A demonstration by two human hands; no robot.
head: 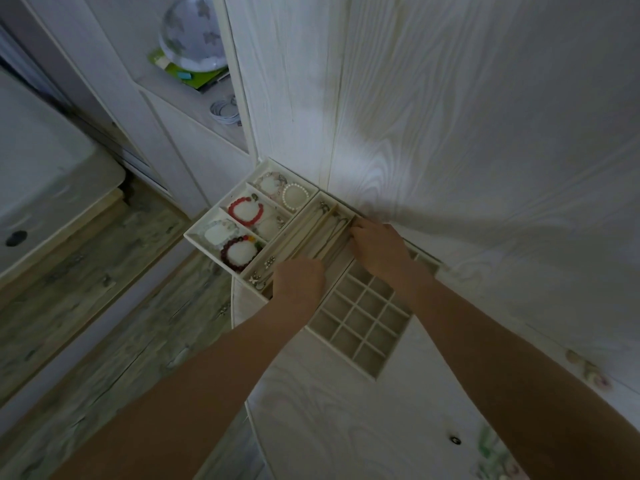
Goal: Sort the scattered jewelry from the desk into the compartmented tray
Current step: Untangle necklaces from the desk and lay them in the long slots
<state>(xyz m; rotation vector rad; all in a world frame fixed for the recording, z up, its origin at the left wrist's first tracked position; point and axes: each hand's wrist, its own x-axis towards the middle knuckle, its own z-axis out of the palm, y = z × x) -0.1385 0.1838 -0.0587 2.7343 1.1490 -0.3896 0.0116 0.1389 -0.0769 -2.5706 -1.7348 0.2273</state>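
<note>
A cream compartmented tray (194, 234) lies at the desk's left corner. Its left section holds bracelets: a red one (245, 210), a dark red one (239, 252), a white pearl one (295, 195) and pale ones. The middle section has long slots with thin necklaces (332, 224) and small charms. A grid of small square cells (360, 320) lies to the right. My left hand (298, 279) is at the near end of the long slots, fingers curled down into them. My right hand (379, 247) is at their far end, fingertips on a necklace chain. What either hand holds is hidden.
The white wood-grain desk (346, 410) meets a white wood-grain wall (450, 116). To the left is a shelf unit with a patterned white globe (194, 32), green papers and a coiled cable (225, 110). A small dark bead (454, 440) lies on the near desk. The floor is below left.
</note>
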